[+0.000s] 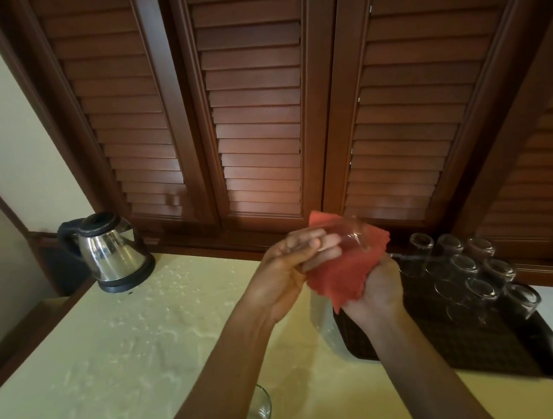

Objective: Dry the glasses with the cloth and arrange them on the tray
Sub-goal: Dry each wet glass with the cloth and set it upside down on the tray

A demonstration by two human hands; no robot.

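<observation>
left hand grips glass, held in air left of tray | right hand clutches red cloth against glass | more glasses upside down on tray

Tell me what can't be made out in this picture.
Head view only:
- Right hand: fingers hidden behind the cloth.
- Held glass: blurred, and partly covered by the left hand.
- Glass at the bottom: cut off by the frame edge.
- Tray: its far edge is hidden behind the upturned glasses.
</observation>
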